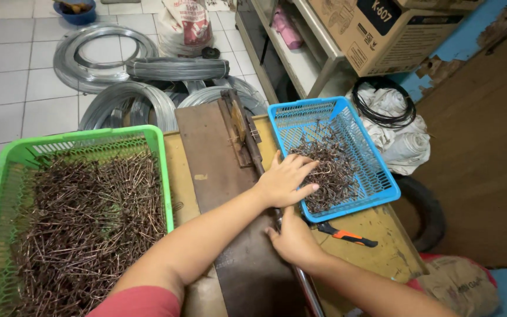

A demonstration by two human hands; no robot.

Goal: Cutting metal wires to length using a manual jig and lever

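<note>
- Our left hand (284, 181) reaches across into the blue basket (377, 176) at the counter's right edge, fingers spread and curling over the heap of bent wire hooks (330, 170); we cannot tell whether any hook is pinched yet.
- Our right hand (291, 239) lies at the near corner of that basket, closed loosely on the metal lever bar (306, 285) that runs toward us.
- The wooden bending jig (239, 132) sits on a dark board (218, 170) mid-counter; the green basket (7, 170) of straight wire pieces (83, 223) fills the left edge.
- Orange-handled pliers (347, 236) rest just beside the blue basket, near the front edge.
- Wire coils (142, 88) lie on the tiled floor beyond.
- Risk, as we judge it: the hooks are tangled, so lifting one may drag others over the rim; sharp ends could prick bare fingers; a nudged basket could slip off the edge.
</note>
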